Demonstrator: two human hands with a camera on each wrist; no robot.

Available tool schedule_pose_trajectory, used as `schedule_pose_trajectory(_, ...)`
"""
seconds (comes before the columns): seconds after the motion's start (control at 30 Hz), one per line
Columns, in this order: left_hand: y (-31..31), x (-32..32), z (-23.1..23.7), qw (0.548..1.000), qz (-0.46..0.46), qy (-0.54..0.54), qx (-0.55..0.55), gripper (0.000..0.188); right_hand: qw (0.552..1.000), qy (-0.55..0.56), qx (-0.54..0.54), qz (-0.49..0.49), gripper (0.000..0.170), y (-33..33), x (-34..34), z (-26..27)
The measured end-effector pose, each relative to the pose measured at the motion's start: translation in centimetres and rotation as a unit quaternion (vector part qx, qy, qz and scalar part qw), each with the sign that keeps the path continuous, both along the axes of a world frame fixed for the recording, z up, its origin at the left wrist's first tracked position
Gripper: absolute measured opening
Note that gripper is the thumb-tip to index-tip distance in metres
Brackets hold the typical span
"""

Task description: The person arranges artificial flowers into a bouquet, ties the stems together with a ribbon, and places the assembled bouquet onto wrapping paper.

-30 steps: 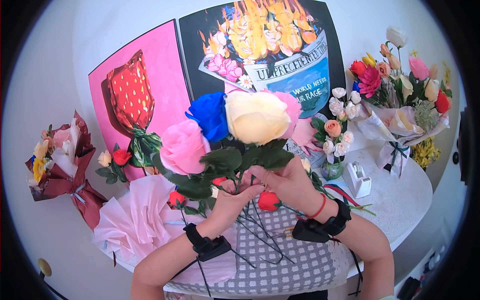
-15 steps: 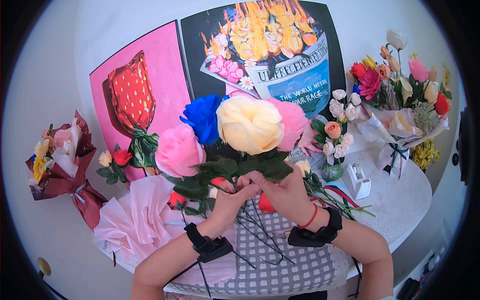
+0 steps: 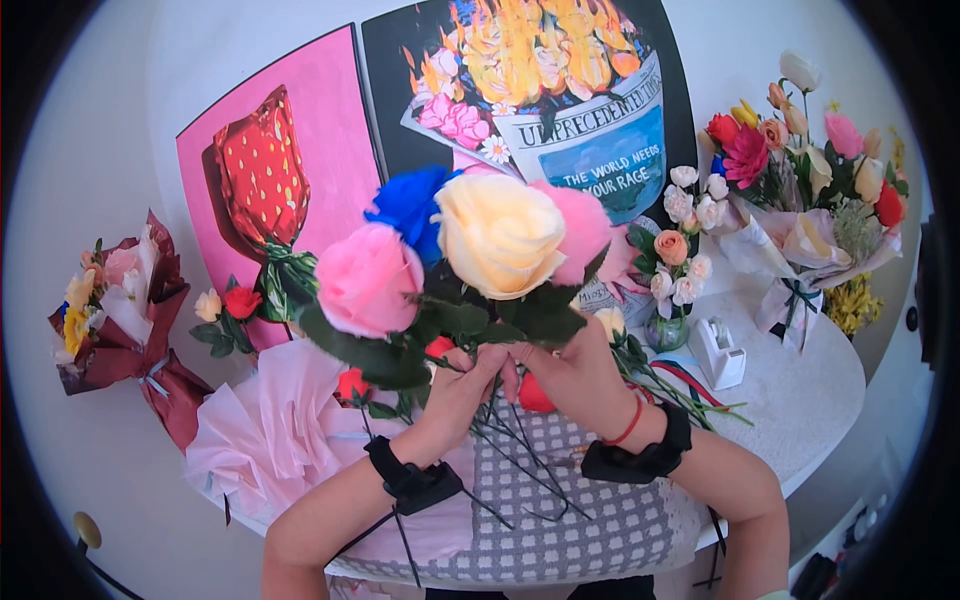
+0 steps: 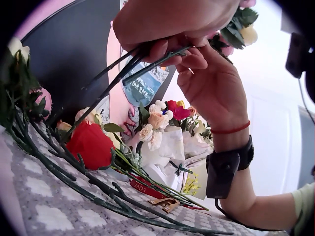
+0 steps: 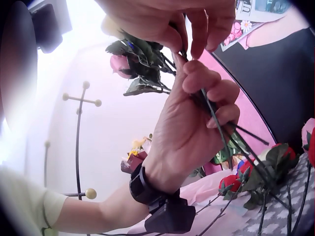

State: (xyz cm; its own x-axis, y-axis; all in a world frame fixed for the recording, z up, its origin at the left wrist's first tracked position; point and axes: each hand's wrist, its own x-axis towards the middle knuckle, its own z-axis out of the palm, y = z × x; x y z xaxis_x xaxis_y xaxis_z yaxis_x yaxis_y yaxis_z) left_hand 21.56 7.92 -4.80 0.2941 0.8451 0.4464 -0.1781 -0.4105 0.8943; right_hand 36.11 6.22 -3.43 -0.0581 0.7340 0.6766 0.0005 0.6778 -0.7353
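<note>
Both hands hold a bunch of artificial roses above the table. A cream rose sits at the front, with a blue rose behind it. One pink rose leans out on the left; another pink rose is partly hidden on the right. My left hand has its fingers curled round the green stems, plainest in the right wrist view. Just above that grip, my right hand pinches at the stems below the leaves. Stem ends stick out beneath the left hand.
Loose red roses and long stems lie on the grey checked cloth. Pink wrapping paper spreads at left. A tape dispenser and small vase stand right. Wrapped bouquets flank both sides; two pictures lean behind.
The cream rose has shifted slightly left, and more of the right pink rose shows beside it. Both hands stay together at the stems, the right hand moving a little.
</note>
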Motion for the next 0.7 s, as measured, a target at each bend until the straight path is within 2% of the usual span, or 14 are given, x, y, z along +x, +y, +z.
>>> schedule_pose_trajectory(0.07,0.1,-0.4,0.2,0.996,0.0,0.067,0.061,0.043,0.985,-0.121,0.118,-0.028,0.023,1.0,0.7,0.3)
schedule_pose_trajectory(0.1,-0.2,-0.3,0.5,0.997,0.029,0.056,0.055,0.042,0.992,-0.098,0.076,-0.015,0.026,0.7,0.7,0.8)
schedule_pose_trajectory(0.13,0.5,-0.4,0.5,0.996,0.019,0.021,0.081,0.044,0.992,-0.098,0.072,-0.014,0.026,0.5,0.9,1.3)
schedule_pose_trajectory(0.2,0.7,-1.1,1.8,0.996,0.037,0.01,0.081,0.047,0.989,-0.133,0.045,-0.036,0.028,0.2,1.4,1.9)
schedule_pose_trajectory(0.27,1.1,-1.8,2.5,0.996,0.046,-0.018,0.079,0.045,0.993,-0.112,0.028,-0.014,0.024,1.1,1.7,1.1)
schedule_pose_trajectory(0.33,1.2,-2.4,3.2,0.994,0.065,-0.054,0.065,0.041,0.956,-0.292,0.008,-0.004,0.02,1.4,2.0,0.3)
schedule_pose_trajectory(0.37,1.6,-3.0,3.3,0.994,0.077,-0.053,0.06,0.038,0.911,-0.409,0.032,-0.055,0.021,1.3,1.9,-0.2)
schedule_pose_trajectory(0.4,1.7,-3.4,3.5,0.994,0.077,-0.052,0.059,0.038,0.911,-0.408,0.031,-0.053,0.021,1.1,1.6,-0.8)
schedule_pose_trajectory(0.47,1.5,-4.0,3.8,0.994,0.067,-0.08,0.044,0.039,0.829,-0.559,-0.014,-0.02,0.025,0.7,1.0,-2.0)
schedule_pose_trajectory(0.5,1.4,-4.1,3.8,0.993,0.075,-0.086,0.042,0.039,0.829,-0.559,-0.013,-0.019,0.025,0.7,0.8,-3.0)
schedule_pose_trajectory(0.57,1.2,-4.4,3.7,0.993,0.075,-0.087,0.039,0.038,0.796,-0.605,-0.009,-0.031,0.022,1.2,0.4,-4.7)
schedule_pose_trajectory(0.7,1.0,-4.7,3.4,0.991,0.076,-0.102,0.028,0.037,0.792,-0.609,-0.023,-0.036,0.017,1.5,0.2,-4.5)
